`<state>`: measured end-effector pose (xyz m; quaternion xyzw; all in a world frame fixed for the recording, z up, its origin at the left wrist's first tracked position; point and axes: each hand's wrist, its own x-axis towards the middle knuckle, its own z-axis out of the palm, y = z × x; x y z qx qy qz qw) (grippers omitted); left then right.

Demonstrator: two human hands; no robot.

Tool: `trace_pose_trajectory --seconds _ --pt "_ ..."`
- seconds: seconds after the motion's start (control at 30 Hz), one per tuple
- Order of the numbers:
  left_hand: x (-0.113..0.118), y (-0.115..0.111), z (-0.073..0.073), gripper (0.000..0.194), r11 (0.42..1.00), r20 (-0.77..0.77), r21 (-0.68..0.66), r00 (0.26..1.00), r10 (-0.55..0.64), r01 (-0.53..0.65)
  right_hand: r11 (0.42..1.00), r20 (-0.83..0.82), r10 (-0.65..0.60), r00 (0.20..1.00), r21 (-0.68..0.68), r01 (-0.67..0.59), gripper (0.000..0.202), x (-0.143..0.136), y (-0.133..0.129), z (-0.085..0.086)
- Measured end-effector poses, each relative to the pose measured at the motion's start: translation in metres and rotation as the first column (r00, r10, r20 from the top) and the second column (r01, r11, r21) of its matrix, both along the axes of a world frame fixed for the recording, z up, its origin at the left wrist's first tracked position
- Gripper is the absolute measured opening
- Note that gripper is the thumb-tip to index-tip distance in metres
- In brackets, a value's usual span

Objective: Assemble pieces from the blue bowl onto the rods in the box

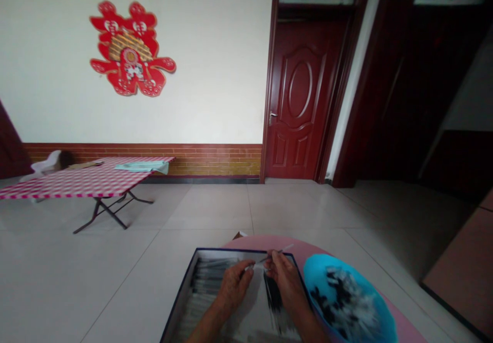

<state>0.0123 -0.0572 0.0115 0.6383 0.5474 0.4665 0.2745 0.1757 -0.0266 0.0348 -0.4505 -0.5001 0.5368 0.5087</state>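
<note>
My left hand [234,284] and my right hand [283,276] are above a shallow box [181,296] with a dark rim. Between them is a thin, pale and dark stick-like piece [263,259], pinched by the fingertips of my right hand. The fingers of my left hand are pressed together at its left end, where the detail is too small to tell. Bundles of thin dark and clear pieces [210,276] lie in the left part of the box. Black thin pieces [272,294] lie under my right hand.
Right of the box, a blue basin [318,263] holds many black and clear pieces. Both stand on a pink round table [300,245]. A low folding table [84,181] with a checked cover stands at the left. A red door [298,96] is at the back.
</note>
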Motion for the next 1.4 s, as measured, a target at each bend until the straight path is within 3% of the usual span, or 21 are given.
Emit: trace_pose_trajectory --seconds 0.23,0.47,0.57,0.67,0.8,0.93,1.03,1.2,1.3,1.4 --pt "0.001 0.000 -0.003 0.041 0.997 -0.057 0.045 0.996 -0.061 0.064 1.000 0.060 0.017 0.998 0.023 -0.018 0.048 -0.003 -0.001 -0.001" --pt "0.003 -0.005 0.012 0.035 0.989 -0.020 0.065 0.991 -0.133 0.134 0.986 0.238 0.124 0.963 0.080 -0.146 0.040 -0.015 -0.014 0.008" --pt "0.002 -0.005 0.017 0.037 0.999 -0.098 0.023 0.994 -0.040 0.043 0.992 0.165 0.109 0.980 0.047 -0.118 0.043 -0.017 -0.014 0.009" --pt "0.002 -0.005 0.017 0.036 1.000 -0.195 0.026 0.981 0.014 -0.009 0.999 0.022 0.004 1.000 0.045 -0.005 0.043 -0.013 -0.008 0.004" --pt "0.004 -0.008 0.017 0.033 0.998 -0.232 0.070 0.972 0.018 -0.001 0.998 -0.084 -0.057 0.995 0.012 0.058 0.036 -0.010 -0.003 -0.001" --pt "0.004 -0.009 0.010 0.026 0.974 -0.204 0.221 0.979 0.004 0.042 0.997 -0.116 -0.067 0.991 -0.044 0.063 0.034 -0.015 -0.005 -0.002" --pt "0.001 -0.006 0.002 0.029 0.952 -0.213 0.295 0.977 -0.015 0.079 0.997 0.009 -0.074 0.997 0.004 0.074 0.030 -0.020 -0.007 -0.005" --pt "-0.003 -0.001 -0.008 0.032 0.941 -0.258 0.326 0.966 -0.003 0.090 0.957 0.344 -0.099 0.934 0.291 -0.006 0.034 -0.022 -0.010 -0.003" --pt "-0.005 0.000 -0.010 0.031 0.941 -0.277 0.330 0.961 0.022 0.074 0.926 0.478 -0.151 0.865 0.376 -0.045 0.037 -0.009 -0.004 0.011" --pt "-0.006 0.000 -0.012 0.029 0.936 -0.287 0.346 0.957 0.046 0.058 0.918 0.645 -0.255 0.721 0.396 -0.030 0.031 0.026 0.011 0.026"
